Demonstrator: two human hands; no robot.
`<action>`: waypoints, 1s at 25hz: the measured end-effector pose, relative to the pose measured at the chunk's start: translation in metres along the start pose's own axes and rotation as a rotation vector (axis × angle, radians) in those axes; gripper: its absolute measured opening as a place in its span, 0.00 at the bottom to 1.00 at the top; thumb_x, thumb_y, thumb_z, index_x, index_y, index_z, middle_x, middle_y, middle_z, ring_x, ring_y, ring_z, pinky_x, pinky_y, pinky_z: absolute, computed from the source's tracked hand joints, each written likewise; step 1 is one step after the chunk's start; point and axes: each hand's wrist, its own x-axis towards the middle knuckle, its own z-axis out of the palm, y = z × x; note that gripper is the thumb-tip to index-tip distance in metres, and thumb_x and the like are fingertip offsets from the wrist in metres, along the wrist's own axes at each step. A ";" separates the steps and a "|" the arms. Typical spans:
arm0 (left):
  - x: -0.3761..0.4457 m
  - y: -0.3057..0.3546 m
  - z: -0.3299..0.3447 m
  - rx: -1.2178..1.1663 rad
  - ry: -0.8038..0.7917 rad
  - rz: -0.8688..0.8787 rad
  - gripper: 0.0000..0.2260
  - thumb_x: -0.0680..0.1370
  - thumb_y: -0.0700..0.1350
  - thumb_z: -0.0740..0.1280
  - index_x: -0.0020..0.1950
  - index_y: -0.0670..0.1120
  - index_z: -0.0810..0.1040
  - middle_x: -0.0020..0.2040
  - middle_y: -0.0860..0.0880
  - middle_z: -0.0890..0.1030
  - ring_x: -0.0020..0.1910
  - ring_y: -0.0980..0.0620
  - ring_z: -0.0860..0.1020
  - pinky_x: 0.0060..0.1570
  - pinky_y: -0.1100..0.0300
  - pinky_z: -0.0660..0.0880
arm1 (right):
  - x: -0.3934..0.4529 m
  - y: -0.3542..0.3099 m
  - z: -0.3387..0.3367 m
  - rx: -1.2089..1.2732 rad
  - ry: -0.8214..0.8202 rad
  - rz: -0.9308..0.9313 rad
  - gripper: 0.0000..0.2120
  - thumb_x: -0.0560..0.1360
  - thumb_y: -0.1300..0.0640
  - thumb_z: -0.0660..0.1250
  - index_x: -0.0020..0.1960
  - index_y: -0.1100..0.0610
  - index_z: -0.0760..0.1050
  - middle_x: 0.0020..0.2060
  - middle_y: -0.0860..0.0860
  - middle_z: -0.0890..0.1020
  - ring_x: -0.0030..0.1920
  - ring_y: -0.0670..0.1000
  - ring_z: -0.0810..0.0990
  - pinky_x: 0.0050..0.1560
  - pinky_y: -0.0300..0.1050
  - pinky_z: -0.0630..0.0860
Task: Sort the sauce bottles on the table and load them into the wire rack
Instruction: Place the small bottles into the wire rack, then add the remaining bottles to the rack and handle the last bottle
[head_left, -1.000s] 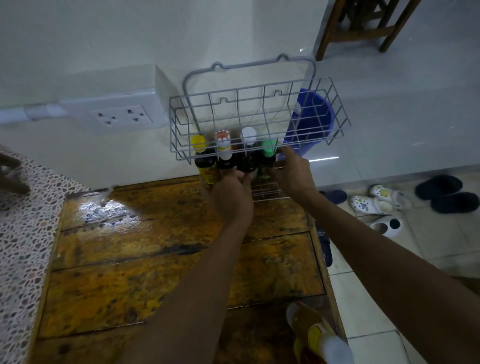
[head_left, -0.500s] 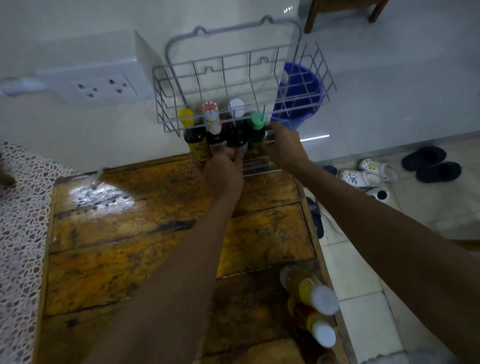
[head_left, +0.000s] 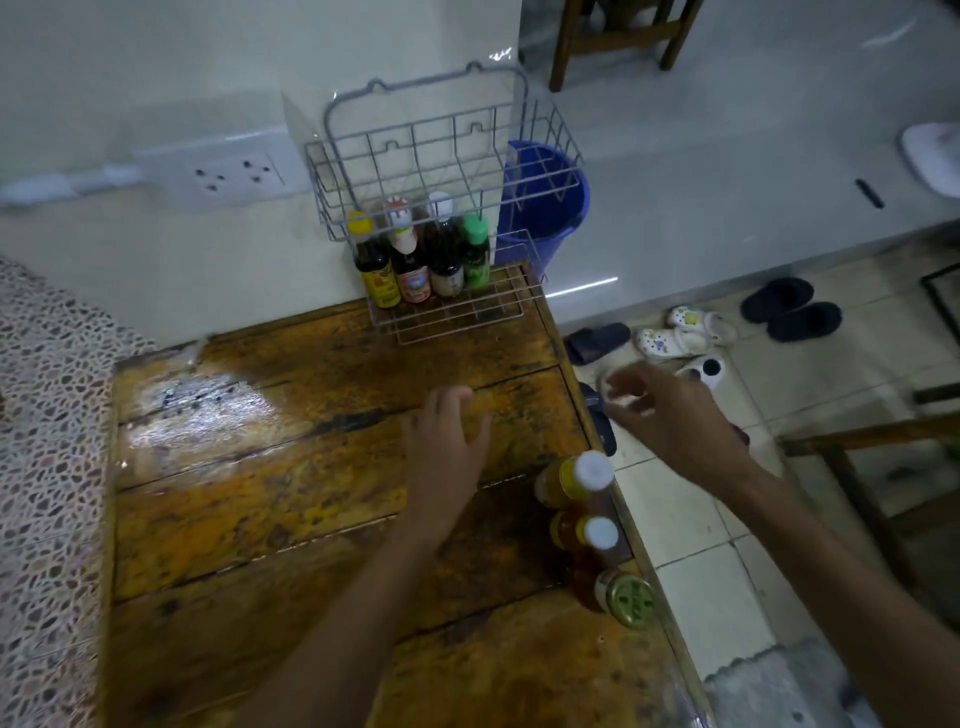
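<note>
The wire rack (head_left: 447, 171) stands at the far edge of the wooden counter (head_left: 260, 467), against the pale wall. Four sauce bottles stand upright in a row on its lower shelf: a yellow-capped bottle (head_left: 375, 265) at the left end, next to it a bottle with a red and white cap (head_left: 408, 254), then a white-capped dark bottle (head_left: 444, 249), and a green-capped bottle (head_left: 475, 249) at the right end. The rest of that shelf, in front of the row, is bare wire.

Well in front of the rack, along the counter's right edge, three more bottles stand close together: a white-capped orange bottle (head_left: 576, 478) nearest the rack, a second white-capped bottle (head_left: 589, 538) behind it, and a gold-lidded jar (head_left: 623, 597) farthest from the rack.

The left hand (head_left: 447, 447) hovers over the counter between the rack and these three bottles, fingers spread and holding nothing. The right hand (head_left: 675, 421) hangs past the counter's right edge, above the tiled floor, fingers loosely curled and apart, also empty; it is blurred.

A blue bucket (head_left: 545, 202) sits behind the rack's right side.
</note>
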 end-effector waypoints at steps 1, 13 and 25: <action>-0.024 -0.001 0.005 -0.023 -0.055 -0.005 0.11 0.82 0.52 0.67 0.62 0.52 0.75 0.59 0.53 0.79 0.60 0.52 0.77 0.66 0.44 0.69 | -0.022 0.011 0.003 -0.023 -0.027 0.044 0.12 0.74 0.49 0.71 0.55 0.54 0.78 0.46 0.47 0.85 0.43 0.44 0.83 0.45 0.49 0.83; -0.129 0.026 0.035 -0.182 -0.354 -0.010 0.09 0.78 0.51 0.69 0.57 0.54 0.82 0.53 0.56 0.83 0.51 0.54 0.82 0.53 0.45 0.79 | -0.102 0.007 0.030 0.161 -0.292 0.094 0.19 0.66 0.46 0.81 0.54 0.38 0.79 0.46 0.36 0.84 0.48 0.34 0.81 0.47 0.28 0.73; -0.132 0.047 0.021 -0.184 -0.357 0.060 0.16 0.82 0.43 0.67 0.69 0.55 0.78 0.65 0.57 0.81 0.63 0.58 0.78 0.63 0.59 0.76 | -0.116 0.018 0.019 0.100 -0.177 -0.087 0.15 0.74 0.46 0.73 0.60 0.44 0.80 0.52 0.38 0.84 0.52 0.41 0.82 0.46 0.42 0.81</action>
